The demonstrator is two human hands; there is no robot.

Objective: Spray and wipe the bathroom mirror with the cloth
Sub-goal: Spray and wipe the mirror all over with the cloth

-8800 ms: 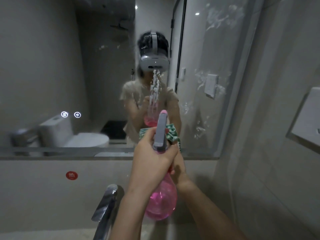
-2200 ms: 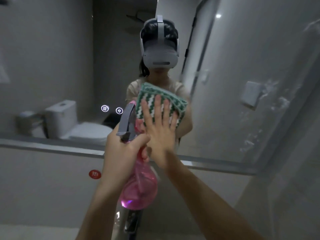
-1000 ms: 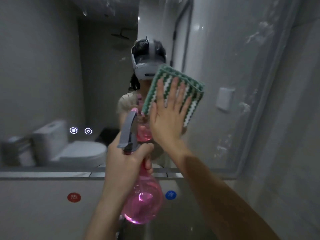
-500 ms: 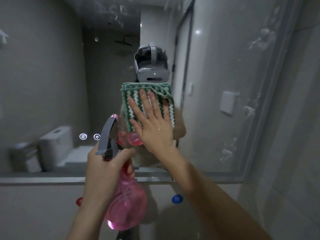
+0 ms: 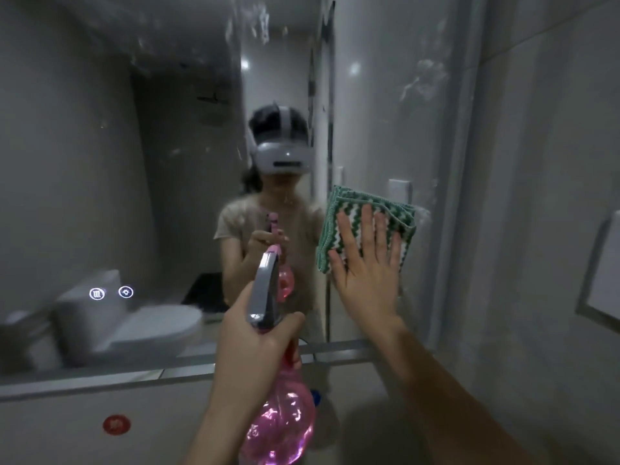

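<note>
Now, nearest first —
Spray bottle point(image 5: 280, 421): one, pink and see-through with a grey trigger head, held upright below the mirror's lower edge; it sat further left half a second ago.
Left hand point(image 5: 248, 350): one, curled round the bottle's neck just under the trigger; whether a finger rests on the trigger cannot be told.
Right hand point(image 5: 367, 273): one, flat and spread wide, fingers straight, pressing the cloth against the glass.
Cloth point(image 5: 365, 226): one, folded, green-and-white zigzag; half a second ago it lay over the middle of the glass, across the reflected figure's chest, and it has since swept right, close to the mirror's right edge.
Meaning for the task: my judgement is that the wipe is under way, running side to side across the lower band — spraying looks paused.
Mirror point(image 5: 167, 182): one; streaks and droplets show along the top and upper right, so that part likely remains to be wiped.
Lit icons point(image 5: 111, 293): two, small and round, low on the glass at left.
Red dot point(image 5: 116, 425): one, on the wall under the mirror.
</note>
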